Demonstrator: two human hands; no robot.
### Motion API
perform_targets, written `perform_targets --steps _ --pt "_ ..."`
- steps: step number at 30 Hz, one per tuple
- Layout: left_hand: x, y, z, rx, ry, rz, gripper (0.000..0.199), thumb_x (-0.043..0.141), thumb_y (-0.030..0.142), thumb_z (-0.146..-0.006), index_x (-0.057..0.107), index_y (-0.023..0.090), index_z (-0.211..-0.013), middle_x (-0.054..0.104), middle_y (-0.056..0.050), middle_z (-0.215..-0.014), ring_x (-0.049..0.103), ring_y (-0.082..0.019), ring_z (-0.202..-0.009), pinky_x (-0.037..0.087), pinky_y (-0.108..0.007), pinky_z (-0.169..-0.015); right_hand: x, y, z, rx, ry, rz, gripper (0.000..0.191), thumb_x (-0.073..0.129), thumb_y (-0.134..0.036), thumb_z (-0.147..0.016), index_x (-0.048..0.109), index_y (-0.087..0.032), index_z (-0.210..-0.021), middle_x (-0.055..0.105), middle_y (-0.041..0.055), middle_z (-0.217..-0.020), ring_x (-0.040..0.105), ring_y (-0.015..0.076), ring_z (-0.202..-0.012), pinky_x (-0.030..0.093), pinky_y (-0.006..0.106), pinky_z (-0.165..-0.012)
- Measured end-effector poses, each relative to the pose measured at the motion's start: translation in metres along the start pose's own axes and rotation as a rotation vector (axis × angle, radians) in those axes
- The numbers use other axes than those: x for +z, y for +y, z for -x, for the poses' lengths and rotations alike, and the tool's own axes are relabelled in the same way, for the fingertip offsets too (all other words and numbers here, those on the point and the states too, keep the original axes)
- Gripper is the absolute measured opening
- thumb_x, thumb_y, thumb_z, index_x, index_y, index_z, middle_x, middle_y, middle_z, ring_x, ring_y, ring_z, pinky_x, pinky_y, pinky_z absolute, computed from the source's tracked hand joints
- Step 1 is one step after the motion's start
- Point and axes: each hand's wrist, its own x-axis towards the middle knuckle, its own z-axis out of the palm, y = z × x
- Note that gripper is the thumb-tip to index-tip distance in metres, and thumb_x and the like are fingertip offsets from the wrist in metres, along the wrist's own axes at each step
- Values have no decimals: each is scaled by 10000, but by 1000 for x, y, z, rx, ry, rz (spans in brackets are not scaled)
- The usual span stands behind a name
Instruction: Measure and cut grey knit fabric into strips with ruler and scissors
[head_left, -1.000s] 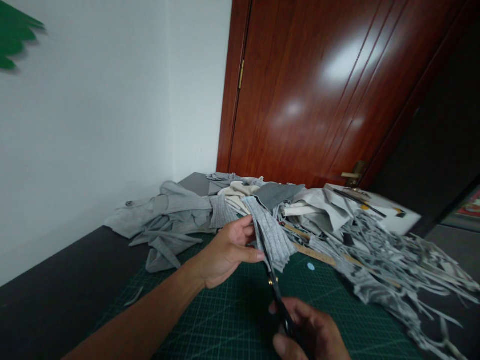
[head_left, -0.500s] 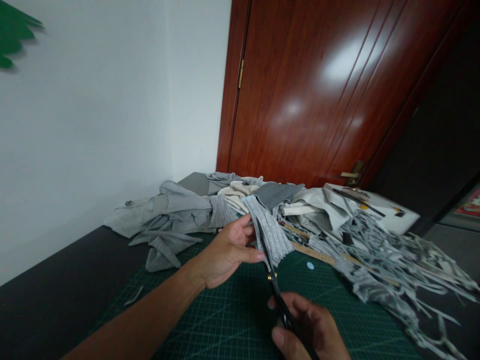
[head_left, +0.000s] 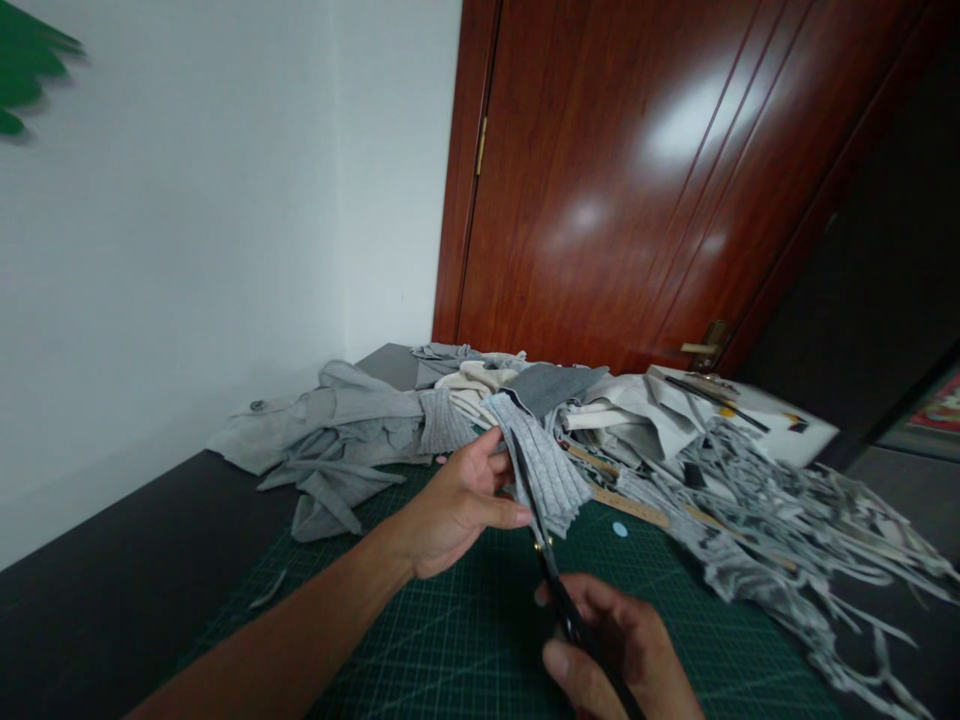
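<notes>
Above the green cutting mat [head_left: 420,645], the left hand [head_left: 459,510] pinches the grey ribbed cloth [head_left: 553,470] by its left edge — long axis slanting far-left to near-right. The right hand [head_left: 637,645], farther from it, grips black scissors [head_left: 550,577] — blades along that slant.

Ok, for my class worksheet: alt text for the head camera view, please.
The left hand holds ribbed grey fabric and the right hand black scissors, blades against it, above a green cutting mat. Piled cloth lies beyond, in front of a brown door.
</notes>
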Motion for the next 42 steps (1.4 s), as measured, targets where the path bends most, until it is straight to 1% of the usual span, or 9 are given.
perform_targets --steps 6,11,15,20,23,28,33,37,42 --pt "-3 0 -3 4 41 20 770 813 -30 -662 561 212 -1348 720 -96 -1228 688 -234 -1086 511 -326 -896 -5 -12 -15 24 -102 -19 623 857 -684 -708 719 -172 -1036 512 -61 -649 379 59 -440 383 176 -393" --pt "-7 2 -6 17 67 22 780 821 -25 -641 564 203 -1341 723 -91 -1207 695 -223 -1046 517 -310 -869 -6 -25 -27 9 -120 21 593 875 -644 -715 701 -157 -1006 514 -70 -634 406 56 -443 422 166 -398" --pt "-10 2 -8 10 82 42 790 830 -26 -629 570 211 -1337 720 -87 -1206 694 -234 -1072 521 -315 -880 -7 -30 -34 33 -127 80 594 875 -638 -711 678 -147 -983 502 -85 -597 416 53 -420 400 162 -388" --pt "-12 -4 -8 8 111 47 797 834 -21 -628 575 220 -1343 731 -78 -1170 701 -238 -1056 525 -307 -858 -8 -26 -39 35 -159 101 515 853 -577 -779 659 -146 -984 508 -93 -572 423 50 -408 381 156 -392" --pt "-15 -7 -10 15 112 63 803 834 -24 -622 583 230 -1341 725 -74 -1182 697 -235 -1064 528 -302 -855 -8 -27 -41 39 -164 79 546 869 -591 -748 655 -146 -979 519 -89 -584 432 53 -411 396 162 -392" --pt "-26 -4 -31 29 80 67 749 831 -21 -619 593 233 -1282 722 -55 -1133 698 -207 -978 535 -301 -826 -14 -42 -59 49 -165 48 584 910 -578 -692 653 -136 -975 557 -74 -582 492 80 -460 449 174 -413" --pt "-46 6 -62 75 86 45 719 824 -48 -590 600 213 -1221 724 -37 -1089 699 -187 -939 532 -294 -833 -28 -54 -104 -6 -201 26 533 937 -519 -676 669 -132 -926 581 -67 -581 515 84 -477 454 162 -407" --pt "-57 6 -72 100 111 46 746 812 -54 -601 583 222 -1255 728 -37 -1126 706 -184 -973 529 -287 -865 -30 -46 -126 -33 -207 18 531 948 -503 -663 681 -132 -933 579 -68 -577 518 86 -482 445 156 -402" --pt "-59 -4 -65 78 106 54 810 815 -45 -611 554 240 -1322 732 -56 -1168 714 -208 -997 541 -307 -858 -27 -27 -123 -48 -195 35 568 945 -537 -670 674 -132 -961 567 -68 -596 498 76 -460 442 166 -405"
